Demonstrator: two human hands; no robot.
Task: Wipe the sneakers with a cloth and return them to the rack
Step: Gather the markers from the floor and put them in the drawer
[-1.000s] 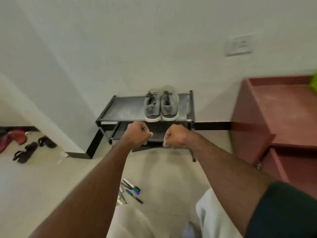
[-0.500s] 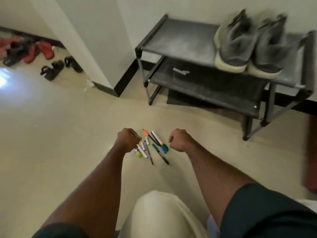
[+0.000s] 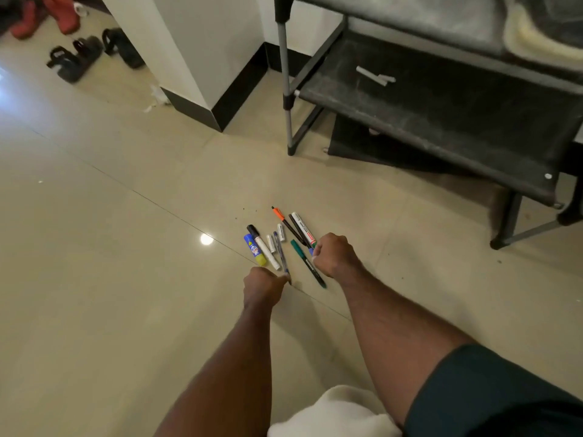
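Only the pale sole edge of one grey sneaker (image 3: 533,37) shows, on the top shelf of the black shoe rack (image 3: 410,14) at the upper right. My left hand (image 3: 263,287) and my right hand (image 3: 334,255) are both curled into fists low over the tiled floor, well in front of the rack. Neither fist holds anything I can see. Between and just beyond them lies a scatter of markers and pens (image 3: 284,244). My left fist is at the tip of a thin blue pen. No cloth is in view.
The rack's lower shelf (image 3: 441,115) holds a small white stick (image 3: 375,76). A white wall corner with black skirting (image 3: 220,102) stands left of the rack. Black sandals (image 3: 75,58) and red shoes lie at the far left. My pale-trousered knee (image 3: 331,411) is at the bottom.
The view has dropped from the rack top to the floor. Both fists have come down from in front of the rack to the markers, and the sneakers have slid almost out of view.
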